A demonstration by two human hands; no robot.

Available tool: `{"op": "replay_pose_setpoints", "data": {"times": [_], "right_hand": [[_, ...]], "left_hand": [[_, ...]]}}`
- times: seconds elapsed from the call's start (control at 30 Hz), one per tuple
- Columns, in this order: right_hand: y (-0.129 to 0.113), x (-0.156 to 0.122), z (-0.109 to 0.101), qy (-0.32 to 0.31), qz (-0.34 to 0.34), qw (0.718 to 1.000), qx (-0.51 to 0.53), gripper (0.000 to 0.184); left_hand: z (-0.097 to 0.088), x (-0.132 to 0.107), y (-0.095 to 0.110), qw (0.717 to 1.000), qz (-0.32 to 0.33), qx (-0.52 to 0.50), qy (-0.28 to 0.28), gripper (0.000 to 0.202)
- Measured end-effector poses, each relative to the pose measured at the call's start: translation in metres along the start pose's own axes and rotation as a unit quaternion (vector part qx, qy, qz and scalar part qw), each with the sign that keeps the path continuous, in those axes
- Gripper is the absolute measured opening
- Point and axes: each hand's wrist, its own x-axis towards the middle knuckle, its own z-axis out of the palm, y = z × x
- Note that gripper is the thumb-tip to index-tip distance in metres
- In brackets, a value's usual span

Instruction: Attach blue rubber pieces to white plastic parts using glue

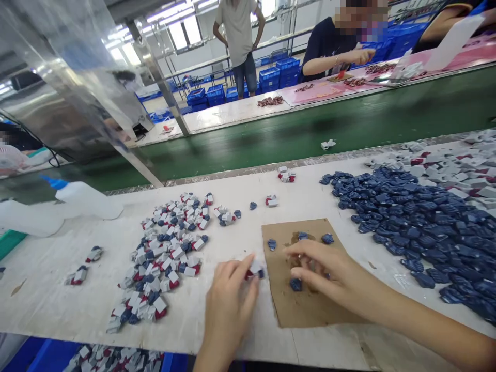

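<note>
Your left hand (230, 292) was beside the left edge of the cardboard, thumb and index finger curled around a grey, red and blue piece (256, 268); whether they pinched it or merely surrounded it, you could not tell from this view. Your right hand (331, 266) was over the cardboard (287, 307), its thumb and index finger apart, the gap between them in plain sight. A blue part (296, 284) lay just below that thumb, another (303, 236) just beyond the index finger. Two more lay near the cardboard's far corners, one to the left (272, 244), one to the right (327, 238). Dark stains marked the cardboard's middle.

Left of your left hand, a heap of the tricolour pieces (170, 253) spread across the table (46, 305), with two small groups farther left. To the right of the cardboard you had a large heap of blue parts (418, 222), and past it a heap of grey and red parts (461, 165). Two white bottles, one capped in blue (87, 200), the other cut off by the view's edge (27, 219), lay at the far left. Under the near edge stood a blue bin (176, 362) with more pieces. Beyond the table ran a green belt (248, 147); across it, a person in a dark top (323, 41) sat working and another person (240, 39) stood.
</note>
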Motion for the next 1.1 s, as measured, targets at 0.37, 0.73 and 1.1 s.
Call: {"op": "replay_pose_setpoints", "data": {"times": [0.37, 0.73, 1.1], "right_hand": [[0.088, 0.028, -0.086, 0.451, 0.033, 0.882, -0.131, 0.03], [0.087, 0.019, -0.091, 0.462, -0.164, 0.84, -0.231, 0.021], [0.085, 0.048, -0.114, 0.258, 0.044, 0.896, -0.358, 0.019]], "left_hand": [[0.003, 0.185, 0.121, 0.936, 0.172, 0.306, -0.023, 0.047], [0.145, 0.362, 0.175, 0.973, 0.128, 0.165, -0.096, 0.035], [0.061, 0.202, 0.127, 0.926, -0.055, -0.296, -0.229, 0.025]]}}
